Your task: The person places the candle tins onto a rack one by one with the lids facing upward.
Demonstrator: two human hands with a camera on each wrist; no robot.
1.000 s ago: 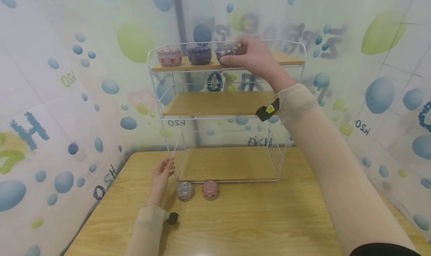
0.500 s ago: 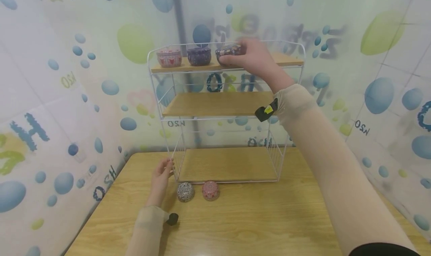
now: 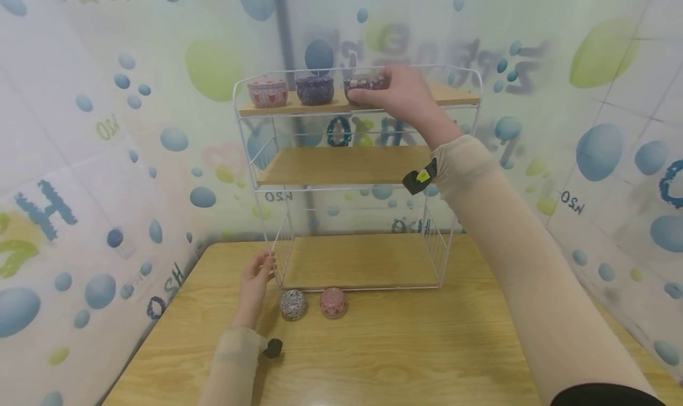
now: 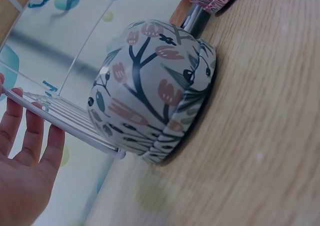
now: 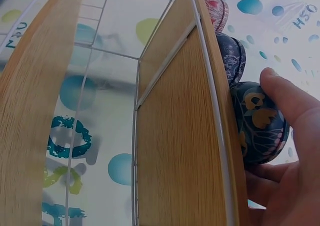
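My right hand holds a dark blue round tin with yellow flowers, thumb on one side and fingers on the other. This tin sits on the top board of a white wire shelf rack, to the right of a purple-blue tin and a pink-and-white tin. Low on the rack's left side, my left hand grips the white side rail between thumb and fingers. Close to it on the table lies a white floral tin, with a pink tin beside it.
The rack's middle board and bottom board lie under the top one. The rack stands on a wooden table against a patterned curtain. Thin wire rails edge the top board.
The dark blue tin in my right hand has shifted slightly right and now sits more level. My left hand keeps its place on the rail.
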